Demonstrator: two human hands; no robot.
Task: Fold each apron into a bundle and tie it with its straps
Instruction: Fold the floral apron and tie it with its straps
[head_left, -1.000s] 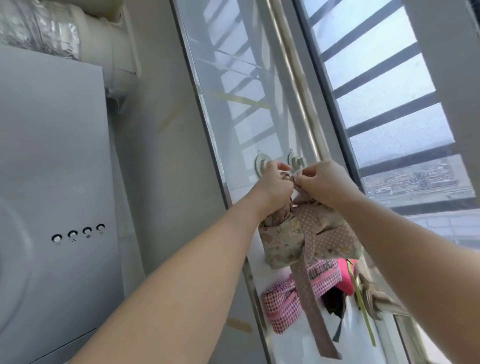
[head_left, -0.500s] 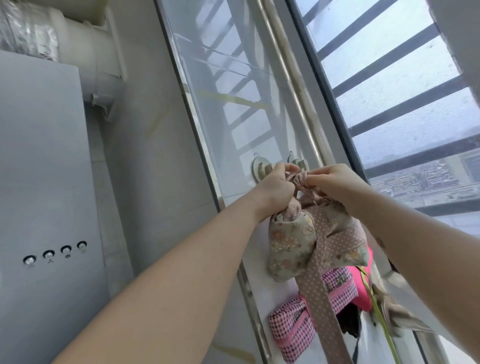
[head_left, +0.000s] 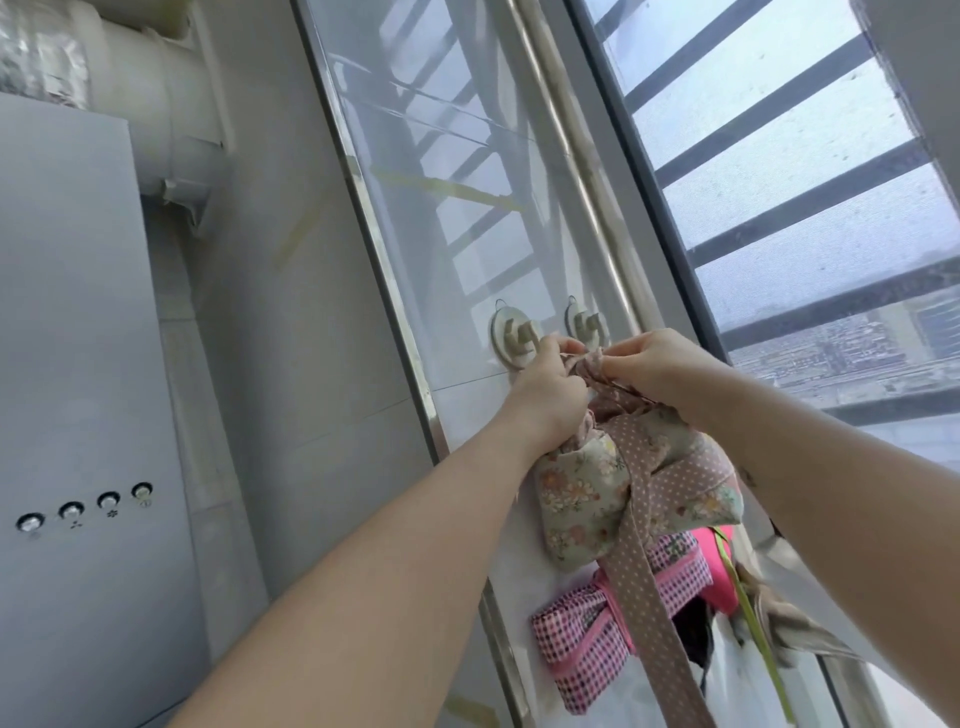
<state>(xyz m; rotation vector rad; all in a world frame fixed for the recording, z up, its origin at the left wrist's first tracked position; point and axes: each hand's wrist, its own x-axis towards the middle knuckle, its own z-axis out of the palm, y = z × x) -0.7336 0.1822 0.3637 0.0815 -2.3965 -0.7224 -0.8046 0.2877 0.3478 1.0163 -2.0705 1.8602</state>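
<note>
A small bundle made of green flowery apron cloth (head_left: 582, 499) hangs high against the shiny white wall (head_left: 457, 249), just under two round cream hooks (head_left: 514, 335). A brown strap with white dots (head_left: 649, 587) goes round the bundle, and its long end hangs down loose. The left hand (head_left: 545, 387) and the right hand (head_left: 657, 364) are both at the top of the bundle. Their fingers (head_left: 563, 345) are curled and pinch the bunched strap there, close beside the hooks.

The bundle looks soft, light and squashy. I think it will not break, but it can come undone if the strap slips. The best place to hold it looks like the strap at the top, not the puffy cloth. The loose end can swing and catch on things.

Lower on the wall, just under the flowery one, hangs a pink and white checked bundle with a pink strap (head_left: 576, 644). On the right is a big window with dark bars (head_left: 805, 197). On the left is a grey metal box with four small round buttons (head_left: 78, 364), and a fat white pipe (head_left: 171, 109) sits above it.
</note>
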